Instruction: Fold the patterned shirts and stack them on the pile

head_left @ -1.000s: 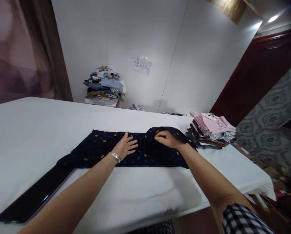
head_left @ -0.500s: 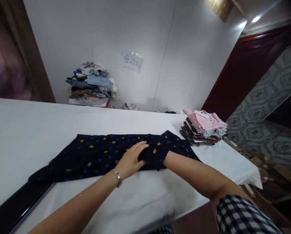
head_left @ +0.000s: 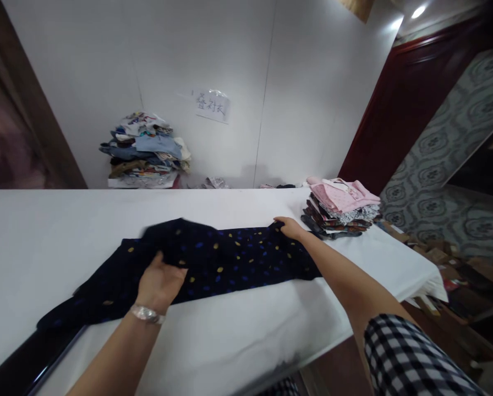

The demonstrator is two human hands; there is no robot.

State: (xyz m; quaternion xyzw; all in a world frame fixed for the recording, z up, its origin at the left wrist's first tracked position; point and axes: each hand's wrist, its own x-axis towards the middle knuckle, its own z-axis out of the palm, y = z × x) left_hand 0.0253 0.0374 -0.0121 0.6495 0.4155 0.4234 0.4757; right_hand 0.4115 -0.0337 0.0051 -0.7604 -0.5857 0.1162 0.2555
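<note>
A navy shirt [head_left: 246, 253] with yellow and blue spots lies lengthwise, folded into a long strip, on the white-covered table. My left hand [head_left: 159, 283] is at its left half, fingers partly hidden by the cloth, and a slightly blurred flap of the shirt stands raised over them. At the shirt's far edge on the right, my right hand [head_left: 288, 226] pinches a bit of the cloth. The shirt's left end rests against a glossy black flat object [head_left: 36, 352] at the table's near left.
A stack of folded clothes [head_left: 345, 203], a pink one on top, sits on the table [head_left: 246, 319] at the right. Behind the table rises a taller heap of clothes [head_left: 147, 148]. A paper sign [head_left: 212, 105] hangs on the wall. Boxes [head_left: 469, 264] stand beyond the right edge.
My left hand has moved left along the shirt, raising a flap of it. My right hand has come out from under the cloth to the far edge. The view has shifted slightly.
</note>
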